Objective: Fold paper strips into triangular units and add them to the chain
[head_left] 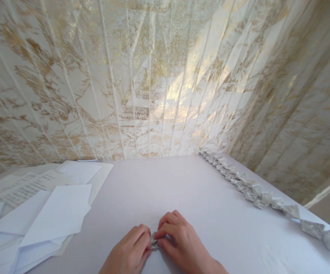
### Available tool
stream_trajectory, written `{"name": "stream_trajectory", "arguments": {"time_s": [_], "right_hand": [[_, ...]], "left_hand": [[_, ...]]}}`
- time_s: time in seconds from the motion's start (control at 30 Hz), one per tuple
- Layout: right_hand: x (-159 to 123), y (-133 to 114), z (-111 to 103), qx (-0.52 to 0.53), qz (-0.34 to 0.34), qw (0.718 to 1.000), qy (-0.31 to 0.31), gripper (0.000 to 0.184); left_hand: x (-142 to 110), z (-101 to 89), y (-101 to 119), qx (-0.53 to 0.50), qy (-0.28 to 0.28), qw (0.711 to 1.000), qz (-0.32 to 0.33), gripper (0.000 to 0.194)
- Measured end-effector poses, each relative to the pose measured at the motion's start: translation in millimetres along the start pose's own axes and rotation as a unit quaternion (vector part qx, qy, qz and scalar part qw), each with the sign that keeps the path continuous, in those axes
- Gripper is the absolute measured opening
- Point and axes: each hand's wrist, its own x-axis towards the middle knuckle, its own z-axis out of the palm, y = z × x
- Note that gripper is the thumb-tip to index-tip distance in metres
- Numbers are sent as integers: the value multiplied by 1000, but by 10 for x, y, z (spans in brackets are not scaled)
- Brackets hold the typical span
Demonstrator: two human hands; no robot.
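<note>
At the near middle of the white table (159, 186), a small piece of folded grey printed paper (153, 242) is pinched between my two hands. My left hand (133, 245) grips its left side with curled fingers. From the other side, my right hand (179, 239) holds it between thumb and fingertips. Most of the folded paper is hidden by my fingers, so its full shape cannot be made out. Both hands rest low, close to the tabletop.
Rows of small folded grey paper pieces (249, 186) run along the table's right edge. White paper sheets (59, 209) overlap in a loose pile at the left, with a printed sheet (24, 186) among them. A patterned curtain (142, 83) hangs behind the table and along its right.
</note>
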Motion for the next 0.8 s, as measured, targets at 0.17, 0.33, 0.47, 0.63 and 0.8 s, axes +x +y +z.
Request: {"name": "stream_trajectory", "arguments": {"time_s": [0.17, 0.33, 0.47, 0.63, 0.8], "right_hand": [[2, -22, 54, -22, 17, 1000, 14, 34], [9, -30, 84, -48, -9, 999, 22, 33], [4, -32, 88, -74, -24, 997, 26, 27], [15, -60, 51, -95, -32, 994, 31, 26], [14, -53, -3, -121, -57, 990, 52, 30]], "left_hand": [[-13, 17, 5, -15, 0, 1000, 17, 21], [16, 20, 41, -39, 14, 999, -14, 18], [24, 38, 69, -41, 37, 996, -66, 16], [12, 66, 87, -50, 58, 993, -89, 23], [-7, 102, 94, -43, 105, 990, -86, 32]]}}
